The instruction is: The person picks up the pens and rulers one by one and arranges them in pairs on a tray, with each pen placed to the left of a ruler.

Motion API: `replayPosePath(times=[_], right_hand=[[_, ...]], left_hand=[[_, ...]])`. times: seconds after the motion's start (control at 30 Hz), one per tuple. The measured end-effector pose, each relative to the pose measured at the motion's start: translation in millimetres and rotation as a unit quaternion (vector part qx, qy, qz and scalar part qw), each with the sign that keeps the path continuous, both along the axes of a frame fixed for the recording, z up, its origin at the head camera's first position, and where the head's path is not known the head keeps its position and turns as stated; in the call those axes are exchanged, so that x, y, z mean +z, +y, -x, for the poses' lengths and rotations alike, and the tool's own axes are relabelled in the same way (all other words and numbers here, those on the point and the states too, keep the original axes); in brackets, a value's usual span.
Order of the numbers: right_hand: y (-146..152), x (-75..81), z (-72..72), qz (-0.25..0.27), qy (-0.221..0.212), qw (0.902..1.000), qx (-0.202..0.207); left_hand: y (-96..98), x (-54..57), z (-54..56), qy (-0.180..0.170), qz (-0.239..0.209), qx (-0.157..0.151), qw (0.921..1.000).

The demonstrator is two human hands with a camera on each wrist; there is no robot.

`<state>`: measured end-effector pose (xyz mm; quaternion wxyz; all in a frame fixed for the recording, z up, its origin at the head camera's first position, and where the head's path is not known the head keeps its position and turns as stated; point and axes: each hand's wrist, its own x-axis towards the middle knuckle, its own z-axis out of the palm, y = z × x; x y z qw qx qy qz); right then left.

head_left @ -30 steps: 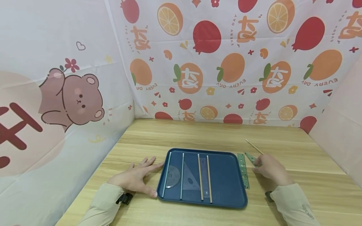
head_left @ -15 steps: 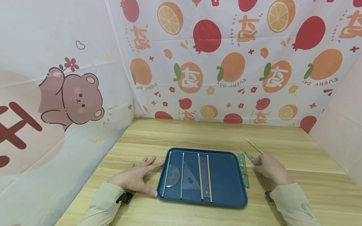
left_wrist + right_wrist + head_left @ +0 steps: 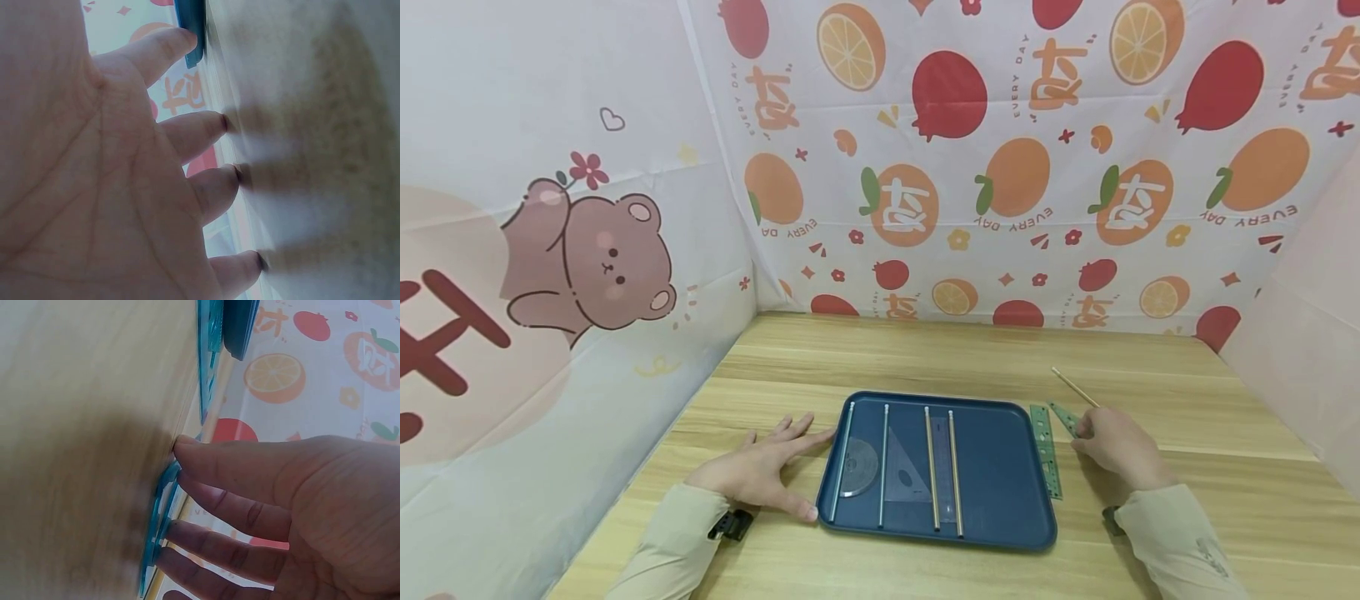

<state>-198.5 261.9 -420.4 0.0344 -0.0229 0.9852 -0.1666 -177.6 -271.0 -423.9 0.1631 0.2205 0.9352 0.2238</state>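
Note:
A blue tray (image 3: 1003,475) lies on the table. In it are a clear protractor (image 3: 859,468), a clear set square (image 3: 904,477), a clear ruler (image 3: 943,467) and several pencils (image 3: 931,471). My left hand (image 3: 760,473) rests with spread fingers at the tray's left side, thumb at its front corner; in the left wrist view the other fingertips (image 3: 215,125) meet the table. To the tray's right, my right hand (image 3: 1122,448) pinches a green set square (image 3: 1064,419), thumb on one side and fingers on the other. The hand hides much of it.
A green ruler (image 3: 1046,454) lies along the tray's right edge. Beyond my right hand a single pencil (image 3: 1073,386) lies on the wooden table (image 3: 880,358), partly hidden by the hand. Fruit-print cloth (image 3: 955,192) hangs behind, and a bear-print cloth (image 3: 617,258) stands at the left.

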Motion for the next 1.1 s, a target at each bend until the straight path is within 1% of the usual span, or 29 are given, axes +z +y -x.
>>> replayPosePath(times=[0.67,0.93,1.1], right_hand=[[-0.2,-0.7,1.2,-0.006,0.018,0.9998,-0.008],[-0.9,-2.1,2.5,-0.005,0.012,0.9998,-0.016],[-0.7,-2.5,4.0,-0.004,0.020,0.9997,-0.015]], left_hand=[[0.8,0.0,1.4,0.001,0.000,0.000,1.0000],[-0.3,-0.3,2.1,-0.002,0.000,0.000,1.0000],[-1.5,0.0,3.2,0.003,0.001,-0.001,1.0000]])
